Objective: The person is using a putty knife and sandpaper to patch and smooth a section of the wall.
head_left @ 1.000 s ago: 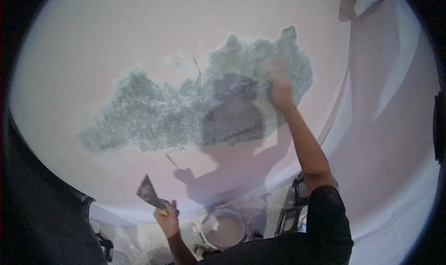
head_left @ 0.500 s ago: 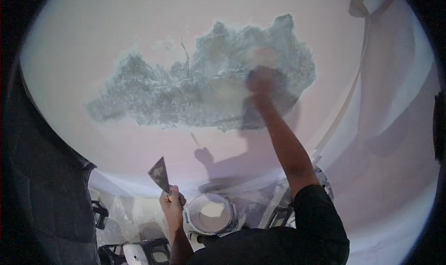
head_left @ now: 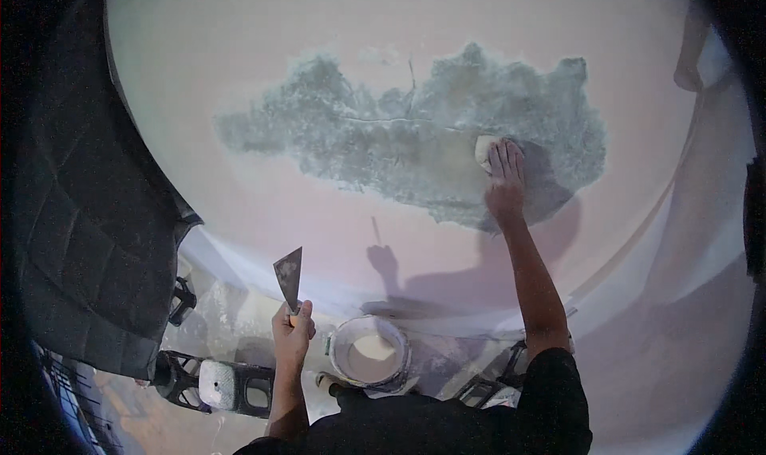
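Observation:
My left hand (head_left: pixel 293 331) grips a putty knife (head_left: pixel 290 275) by its handle, with the triangular metal blade pointing up and smears of pale material on it. Against the wall, my right hand (head_left: pixel 506 180) presses a pale, rounded pad (head_left: pixel 485 152), perhaps a sponge or folded cloth; its fingers lie over the right part of it. Under the pad is a ragged grey patch (head_left: pixel 383 160) on the pale pinkish wall (head_left: pixel 263 208). A thin crack runs across the patch, with a short branch going up.
Below the wall, between my arms, stands a bucket (head_left: pixel 369 359) with pale, thick-looking content. To its left is a black stool (head_left: pixel 255 387) with a white textured block (head_left: pixel 217 385) on it. A dark quilted sheet (head_left: pixel 96 216) hangs at left, a pale sheet (head_left: pixel 686 248) at right.
My right hand has moved down and left across the grey patch, and its blur is gone. The view has swung left, showing more dark sheet. My left hand still holds the putty knife up.

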`<state>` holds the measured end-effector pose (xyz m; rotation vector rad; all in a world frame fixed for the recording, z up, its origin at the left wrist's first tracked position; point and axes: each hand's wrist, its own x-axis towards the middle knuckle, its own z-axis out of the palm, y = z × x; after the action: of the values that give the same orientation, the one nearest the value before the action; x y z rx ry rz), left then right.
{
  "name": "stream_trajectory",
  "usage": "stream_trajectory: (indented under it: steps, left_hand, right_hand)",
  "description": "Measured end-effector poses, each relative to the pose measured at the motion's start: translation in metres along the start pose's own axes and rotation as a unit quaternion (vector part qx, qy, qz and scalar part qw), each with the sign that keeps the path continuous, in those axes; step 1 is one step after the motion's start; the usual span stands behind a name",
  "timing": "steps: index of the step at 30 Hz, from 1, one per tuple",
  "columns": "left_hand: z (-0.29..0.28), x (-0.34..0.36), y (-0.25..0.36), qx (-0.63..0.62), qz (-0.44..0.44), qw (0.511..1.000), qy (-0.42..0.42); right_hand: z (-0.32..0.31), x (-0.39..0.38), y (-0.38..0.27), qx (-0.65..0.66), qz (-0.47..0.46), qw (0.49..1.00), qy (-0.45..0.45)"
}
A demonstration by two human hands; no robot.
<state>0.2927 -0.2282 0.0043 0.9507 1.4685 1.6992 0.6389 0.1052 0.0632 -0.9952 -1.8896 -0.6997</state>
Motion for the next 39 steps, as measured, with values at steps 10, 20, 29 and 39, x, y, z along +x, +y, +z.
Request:
stream_trajectory:
  steps: [10,20,29,39]
  left_hand:
    - [-0.014,0.024,0.024,-0.017,-0.002,1.0,-0.022]
    - [-0.098,0.073,0.01,-0.024,0.009,1.0,-0.008]
    - [-0.248,0.149,-0.004,0.0,0.014,0.998,0.065]
    - [-0.295,0.246,0.008,-0.013,0.053,0.996,0.075]
  right_hand:
    - [0.003,-0.013,-0.011,0.041,0.203,0.963,0.173]
    - [0.046,0.01,-0.08,0.011,0.279,0.942,0.186]
    - [0.139,0.067,-0.258,0.113,0.449,0.859,0.221]
    - [0.159,0.166,-0.359,0.064,0.052,0.985,0.151]
